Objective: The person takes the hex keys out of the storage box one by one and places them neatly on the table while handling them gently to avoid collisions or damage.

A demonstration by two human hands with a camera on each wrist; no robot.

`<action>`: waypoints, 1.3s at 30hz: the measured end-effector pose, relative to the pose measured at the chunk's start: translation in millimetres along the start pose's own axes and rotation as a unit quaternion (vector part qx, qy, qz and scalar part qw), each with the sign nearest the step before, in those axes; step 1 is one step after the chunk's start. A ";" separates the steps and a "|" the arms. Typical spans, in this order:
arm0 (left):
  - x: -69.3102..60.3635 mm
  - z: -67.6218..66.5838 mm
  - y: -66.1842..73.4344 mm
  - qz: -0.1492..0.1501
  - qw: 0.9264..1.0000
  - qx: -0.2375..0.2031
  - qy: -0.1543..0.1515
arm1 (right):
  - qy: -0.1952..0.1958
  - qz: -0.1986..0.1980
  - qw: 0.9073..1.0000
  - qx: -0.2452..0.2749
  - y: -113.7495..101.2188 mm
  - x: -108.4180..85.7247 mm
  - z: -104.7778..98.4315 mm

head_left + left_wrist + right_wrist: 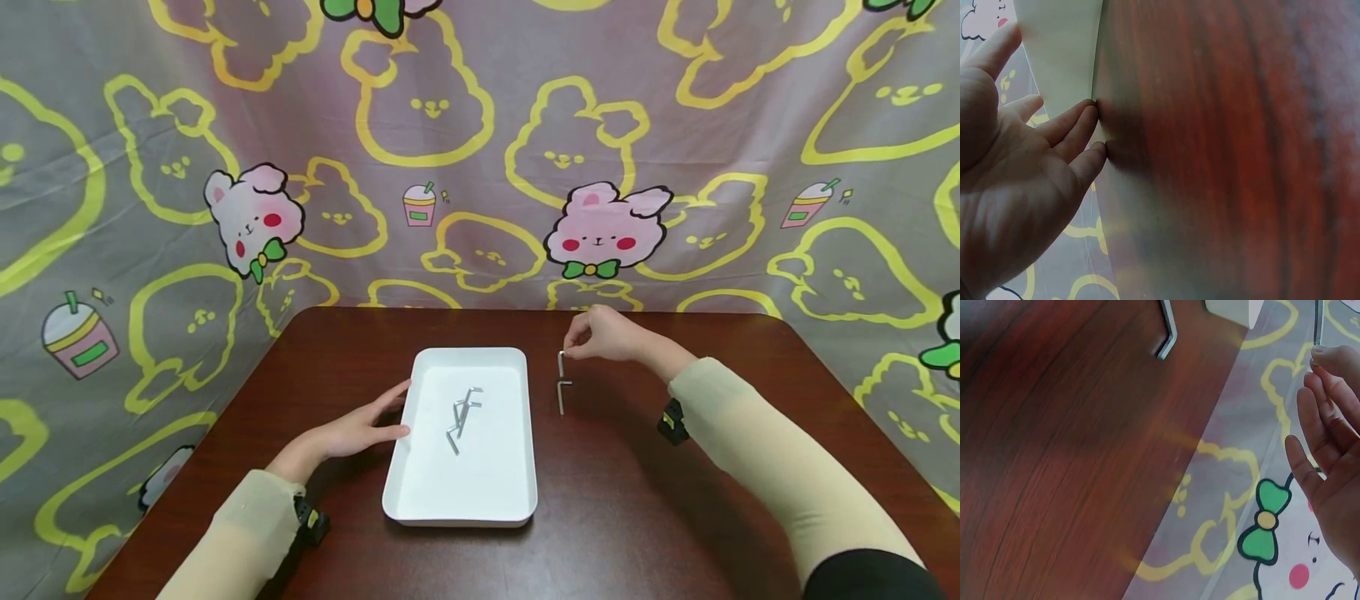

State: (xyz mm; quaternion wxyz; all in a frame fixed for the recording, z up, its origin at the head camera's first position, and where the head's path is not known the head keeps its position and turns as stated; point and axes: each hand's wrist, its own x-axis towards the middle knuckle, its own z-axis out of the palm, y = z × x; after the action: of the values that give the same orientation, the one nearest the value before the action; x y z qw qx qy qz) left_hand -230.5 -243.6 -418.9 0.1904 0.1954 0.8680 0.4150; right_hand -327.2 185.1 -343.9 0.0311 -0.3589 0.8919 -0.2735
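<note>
A white rectangular tray (pixel 491 492) lies on the table with several silver hex keys (pixel 462 417) in a loose cluster inside. At the tray's left side is my left hand (pixel 348 432), its fingers extended and the thumb at the rim. In the left wrist view its fingertips (pixel 1088 107) meet the pale tray wall (pixel 1063 53). To the right of the tray, my right hand (pixel 606 335) pinches one hex key (pixel 561 365) between thumb and fingers, above the table. Just below it, another hex key (pixel 560 400) lies on the wood, also visible in the right wrist view.
The dark reddish-brown table (pixel 600 517) extends around the tray. Behind it and along both sides hangs a grey cloth (pixel 480 100) printed with yellow outlines and cartoon rabbits. A small black device (pixel 311 521) is strapped at each wrist.
</note>
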 end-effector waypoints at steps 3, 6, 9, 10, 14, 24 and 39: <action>0.3 0.1 0.8 0.000 1.000 0.000 0.000 | 0.004 0.009 1.000 -0.005 4.0 -4.9 -3.7; 0.8 0.2 0.9 0.001 1.000 0.000 0.001 | 0.009 0.015 1.000 -0.010 6.9 -9.3 -6.4; 1.2 0.5 0.2 0.001 1.000 0.003 0.002 | 0.012 0.018 1.000 -0.014 10.9 -12.4 -7.5; 1.2 0.4 0.1 0.001 1.000 0.004 0.002 | 0.013 0.019 1.000 -0.014 12.2 -13.0 -7.7; 1.0 0.3 0.6 0.000 1.000 0.008 0.003 | 0.014 0.029 0.999 -0.012 17.6 -15.3 -7.2; 0.6 1.2 2.1 -0.003 1.000 0.006 0.003 | 0.004 0.060 0.998 0.014 35.6 -24.2 2.1; 1.7 1.5 -0.7 -0.006 1.000 0.003 0.008 | -0.009 0.061 0.998 0.024 59.4 -30.2 28.9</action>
State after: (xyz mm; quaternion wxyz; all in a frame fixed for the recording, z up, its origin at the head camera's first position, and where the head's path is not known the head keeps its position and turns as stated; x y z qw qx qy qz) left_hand -231.3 -242.1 -420.7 0.1853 0.1876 0.8718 0.4129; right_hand -334.5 226.7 -403.0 0.0641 -0.3049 0.9051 -0.2894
